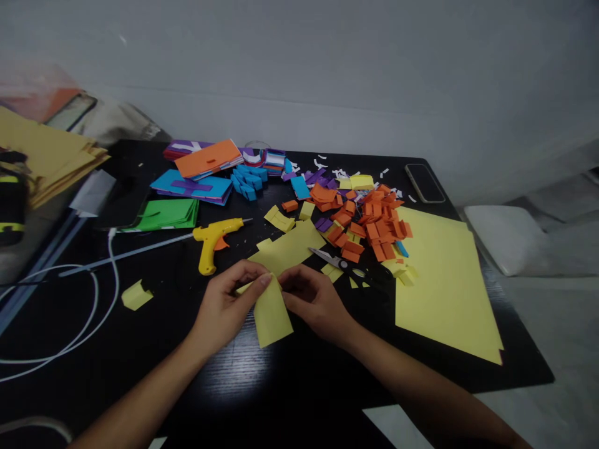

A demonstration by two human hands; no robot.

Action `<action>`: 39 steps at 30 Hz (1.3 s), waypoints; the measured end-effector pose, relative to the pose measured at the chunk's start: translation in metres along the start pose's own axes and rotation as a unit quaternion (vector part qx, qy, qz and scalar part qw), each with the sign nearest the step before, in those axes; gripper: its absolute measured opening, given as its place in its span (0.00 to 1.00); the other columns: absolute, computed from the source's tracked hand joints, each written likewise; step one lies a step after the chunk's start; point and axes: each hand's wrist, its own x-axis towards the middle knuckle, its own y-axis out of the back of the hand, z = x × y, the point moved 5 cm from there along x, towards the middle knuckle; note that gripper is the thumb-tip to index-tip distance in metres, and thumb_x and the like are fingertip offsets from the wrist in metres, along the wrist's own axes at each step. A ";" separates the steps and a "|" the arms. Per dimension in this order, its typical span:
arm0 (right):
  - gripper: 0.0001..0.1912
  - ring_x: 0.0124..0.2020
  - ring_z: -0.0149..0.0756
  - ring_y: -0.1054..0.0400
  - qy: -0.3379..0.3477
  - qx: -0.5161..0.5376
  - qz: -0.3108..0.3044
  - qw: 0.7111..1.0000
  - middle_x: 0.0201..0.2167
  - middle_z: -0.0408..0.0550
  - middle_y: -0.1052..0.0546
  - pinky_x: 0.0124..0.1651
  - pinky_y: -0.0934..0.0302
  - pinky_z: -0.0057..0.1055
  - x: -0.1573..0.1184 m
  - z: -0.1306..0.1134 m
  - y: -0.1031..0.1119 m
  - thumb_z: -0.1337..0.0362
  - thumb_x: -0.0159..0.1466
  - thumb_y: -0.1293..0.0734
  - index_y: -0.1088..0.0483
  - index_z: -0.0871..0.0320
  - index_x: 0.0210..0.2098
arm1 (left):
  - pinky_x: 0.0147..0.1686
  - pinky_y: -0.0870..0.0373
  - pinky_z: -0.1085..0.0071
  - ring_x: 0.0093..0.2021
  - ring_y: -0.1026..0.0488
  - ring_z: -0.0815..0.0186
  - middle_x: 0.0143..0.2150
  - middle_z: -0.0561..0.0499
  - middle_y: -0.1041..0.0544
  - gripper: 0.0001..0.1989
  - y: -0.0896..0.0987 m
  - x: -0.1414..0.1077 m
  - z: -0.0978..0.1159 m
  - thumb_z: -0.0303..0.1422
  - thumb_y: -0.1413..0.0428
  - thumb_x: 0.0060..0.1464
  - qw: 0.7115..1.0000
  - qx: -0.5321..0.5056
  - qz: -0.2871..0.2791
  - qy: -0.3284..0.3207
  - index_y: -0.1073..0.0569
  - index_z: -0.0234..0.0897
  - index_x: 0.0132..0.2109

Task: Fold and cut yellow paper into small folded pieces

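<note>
A small yellow paper piece [272,315] is held up between both hands near the table's front middle. My left hand [234,299] pinches its top edge, with the thumb lying over the paper. On the paper's right edge my right hand [316,302] has its fingers closed; their tips are partly hidden behind the sheet. Just beyond the hands lies a flat yellow strip [299,243]. Scissors [339,260] rest to the right of it, and a yellow glue gun [213,243] lies on its side beyond my left hand.
Folded orange pieces [381,218] are heaped beyond the scissors. Large yellow sheets [442,287] lie at the right, a phone [424,183] behind them. Green papers [168,214] and blue ones [191,186] are stacked back left. A white cable [115,287] loops at the left.
</note>
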 end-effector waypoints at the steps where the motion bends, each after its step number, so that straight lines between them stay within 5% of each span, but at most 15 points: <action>1: 0.12 0.35 0.34 0.23 0.004 -0.009 0.007 1.000 0.34 0.45 0.19 0.41 0.27 0.31 0.000 0.000 0.000 0.57 0.59 0.24 0.25 0.57 0.37 | 0.31 0.28 0.74 0.32 0.25 0.67 0.32 0.52 0.21 0.07 0.000 0.000 0.000 0.36 0.40 0.61 1.000 -0.003 -0.001 0.002 0.22 0.38 0.36; 18: 0.06 0.33 0.35 0.23 0.056 -0.109 0.058 0.991 0.33 0.47 0.17 0.36 0.30 0.29 -0.002 -0.009 0.006 0.60 0.64 0.27 0.19 0.55 0.37 | 0.29 0.29 0.74 0.29 0.26 0.67 0.29 0.52 0.22 0.09 0.001 0.002 -0.004 0.36 0.42 0.63 0.998 -0.044 -0.036 0.027 0.20 0.38 0.38; 23: 0.06 0.33 0.36 0.24 0.043 -0.103 0.070 0.991 0.33 0.47 0.18 0.35 0.31 0.29 0.002 -0.006 0.010 0.62 0.63 0.28 0.20 0.56 0.37 | 0.43 0.25 0.66 0.43 0.23 0.62 0.45 0.47 0.21 0.13 0.000 0.001 0.003 0.25 0.48 0.64 0.993 -0.001 -0.092 -0.074 0.23 0.41 0.52; 28: 0.06 0.32 0.35 0.25 0.024 -0.060 0.081 0.995 0.31 0.45 0.19 0.36 0.31 0.29 0.003 -0.001 0.012 0.62 0.60 0.26 0.23 0.57 0.35 | 0.53 0.30 0.60 0.54 0.27 0.57 0.54 0.45 0.26 0.18 -0.005 -0.002 0.008 0.17 0.49 0.54 0.975 0.095 -0.139 -0.148 0.24 0.40 0.46; 39: 0.05 0.34 0.36 0.25 0.012 -0.059 0.063 0.996 0.32 0.45 0.20 0.39 0.31 0.32 0.005 -0.002 0.013 0.62 0.62 0.27 0.23 0.56 0.36 | 0.36 0.31 0.71 0.36 0.27 0.65 0.38 0.52 0.25 0.10 -0.005 0.000 -0.004 0.21 0.44 0.54 0.976 0.118 -0.146 -0.108 0.29 0.39 0.41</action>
